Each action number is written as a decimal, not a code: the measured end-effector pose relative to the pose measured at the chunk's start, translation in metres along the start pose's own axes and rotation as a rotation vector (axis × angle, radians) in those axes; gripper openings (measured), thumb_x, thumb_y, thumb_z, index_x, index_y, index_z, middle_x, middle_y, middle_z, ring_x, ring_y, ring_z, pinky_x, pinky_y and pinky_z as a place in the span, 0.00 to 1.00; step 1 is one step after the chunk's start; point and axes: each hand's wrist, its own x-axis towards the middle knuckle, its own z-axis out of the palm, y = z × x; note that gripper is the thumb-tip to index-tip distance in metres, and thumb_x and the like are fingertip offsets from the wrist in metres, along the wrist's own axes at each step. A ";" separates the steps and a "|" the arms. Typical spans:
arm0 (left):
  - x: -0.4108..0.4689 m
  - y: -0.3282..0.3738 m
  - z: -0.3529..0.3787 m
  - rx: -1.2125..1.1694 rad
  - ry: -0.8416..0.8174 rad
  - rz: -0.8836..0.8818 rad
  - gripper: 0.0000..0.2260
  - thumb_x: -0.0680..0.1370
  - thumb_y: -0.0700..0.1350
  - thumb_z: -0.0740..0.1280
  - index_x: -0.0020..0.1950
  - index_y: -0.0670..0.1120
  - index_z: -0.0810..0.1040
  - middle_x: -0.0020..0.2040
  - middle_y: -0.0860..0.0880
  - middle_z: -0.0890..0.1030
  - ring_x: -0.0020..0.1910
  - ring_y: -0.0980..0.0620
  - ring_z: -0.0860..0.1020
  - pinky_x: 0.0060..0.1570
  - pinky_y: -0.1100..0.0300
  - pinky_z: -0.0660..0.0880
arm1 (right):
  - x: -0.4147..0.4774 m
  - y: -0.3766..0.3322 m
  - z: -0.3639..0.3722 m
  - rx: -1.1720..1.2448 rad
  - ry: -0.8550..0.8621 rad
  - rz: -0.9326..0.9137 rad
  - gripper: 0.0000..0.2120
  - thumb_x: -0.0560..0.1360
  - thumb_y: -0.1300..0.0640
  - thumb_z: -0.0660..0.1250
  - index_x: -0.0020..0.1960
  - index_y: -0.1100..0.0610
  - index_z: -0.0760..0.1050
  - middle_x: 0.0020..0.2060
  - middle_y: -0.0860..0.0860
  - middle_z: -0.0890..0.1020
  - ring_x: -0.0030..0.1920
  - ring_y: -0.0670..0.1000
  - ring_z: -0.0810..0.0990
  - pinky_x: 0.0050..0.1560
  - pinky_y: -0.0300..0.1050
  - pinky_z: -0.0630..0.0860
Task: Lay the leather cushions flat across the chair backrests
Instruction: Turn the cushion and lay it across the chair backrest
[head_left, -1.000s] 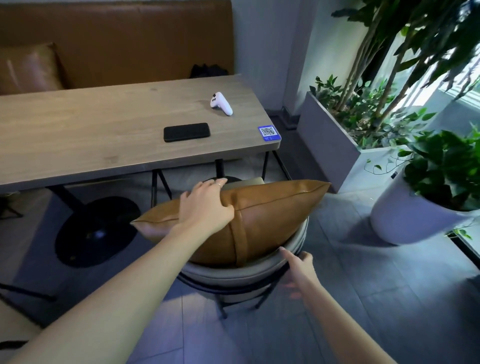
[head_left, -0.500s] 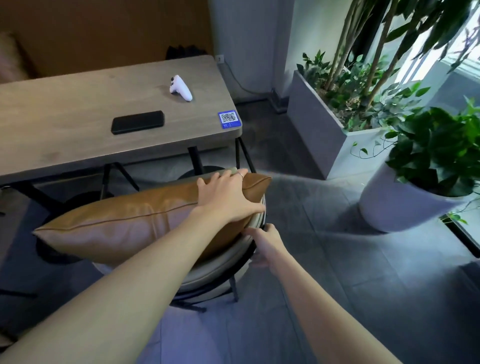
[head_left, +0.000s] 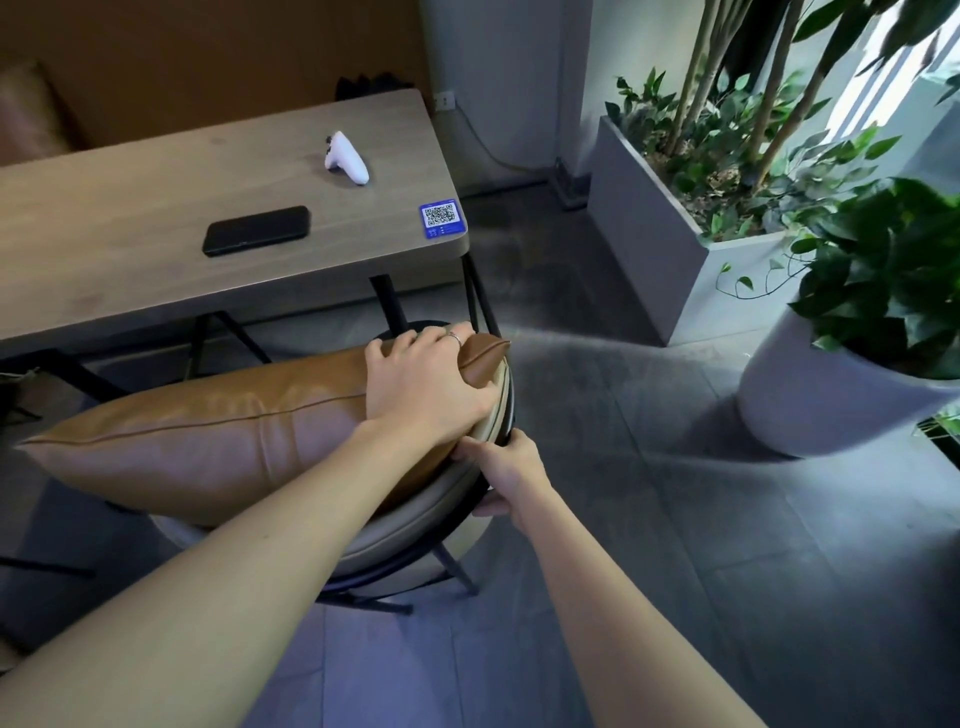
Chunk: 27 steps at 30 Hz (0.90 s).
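QR sticker (head_left: 442, 220) on table (head_left: 130, 234)

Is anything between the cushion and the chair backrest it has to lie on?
Nothing visible. The leather cushion already lies along the chair backrest, the left hand pressing its right end and the right hand gripping the backrest's rim.

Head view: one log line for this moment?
left hand: grip on leather cushion | right hand: grip on chair backrest | cushion: across backrest
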 end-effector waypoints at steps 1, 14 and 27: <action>0.000 0.000 0.000 -0.004 0.001 -0.002 0.26 0.72 0.62 0.62 0.69 0.59 0.74 0.66 0.52 0.80 0.67 0.46 0.75 0.66 0.45 0.64 | 0.000 0.002 0.000 0.005 0.011 -0.018 0.35 0.57 0.46 0.76 0.63 0.52 0.74 0.58 0.54 0.80 0.50 0.65 0.84 0.26 0.47 0.82; -0.013 -0.002 -0.005 -0.022 0.006 -0.051 0.25 0.74 0.62 0.65 0.71 0.58 0.74 0.64 0.49 0.81 0.64 0.42 0.76 0.66 0.45 0.66 | -0.004 0.013 0.006 0.020 -0.004 -0.064 0.37 0.55 0.42 0.74 0.62 0.50 0.74 0.58 0.53 0.81 0.52 0.64 0.84 0.31 0.53 0.86; -0.016 -0.001 0.004 -0.008 0.060 -0.048 0.25 0.74 0.61 0.64 0.71 0.56 0.75 0.64 0.49 0.81 0.66 0.44 0.75 0.66 0.44 0.66 | 0.004 0.017 0.005 0.019 -0.015 -0.071 0.37 0.58 0.43 0.76 0.65 0.50 0.71 0.60 0.53 0.81 0.53 0.64 0.84 0.31 0.57 0.86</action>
